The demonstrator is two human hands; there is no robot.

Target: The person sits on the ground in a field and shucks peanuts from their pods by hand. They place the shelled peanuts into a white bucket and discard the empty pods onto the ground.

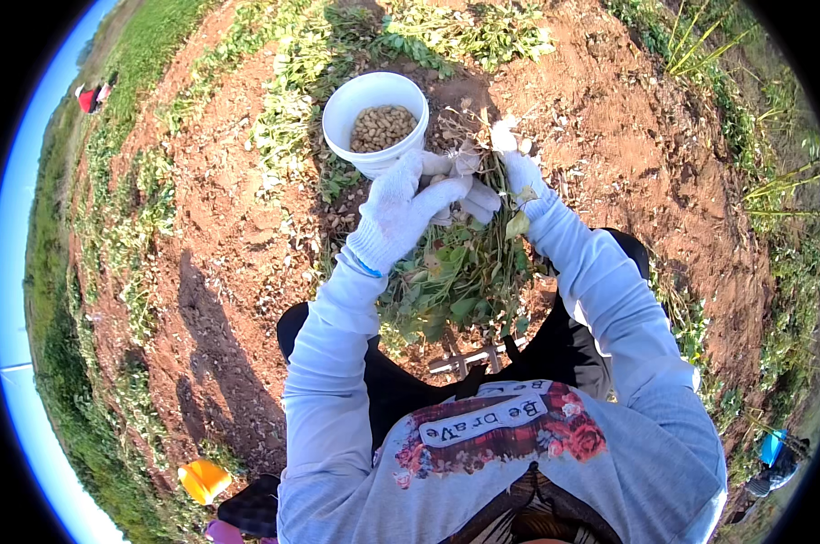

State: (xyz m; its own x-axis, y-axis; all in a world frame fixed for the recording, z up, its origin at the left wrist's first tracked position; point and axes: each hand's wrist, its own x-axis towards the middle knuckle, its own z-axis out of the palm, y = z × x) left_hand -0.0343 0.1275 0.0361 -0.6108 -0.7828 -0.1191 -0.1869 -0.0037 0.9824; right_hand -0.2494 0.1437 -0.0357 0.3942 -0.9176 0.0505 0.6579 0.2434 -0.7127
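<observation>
My left hand (410,204), in a white knit glove, curls at the root end of an uprooted peanut plant (457,268). A few tan peanut pods (438,179) show between its thumb and fingers. My right hand (522,166), gloved the same way, grips the stems from the right. The roots point away from me, and the green leaves hang down between my knees. Just beyond my left hand stands a white plastic bucket (408,141), partly filled with picked peanuts (382,128). Some fingertips of both hands are hidden among the stems.
Pulled peanut plants (287,102) lie in a row across reddish soil (586,115). A slatted frame (474,359) is under the plant, between my legs. Behind me on the left are a yellow container (204,481) and a dark object (252,506). A person (93,98) is far off left.
</observation>
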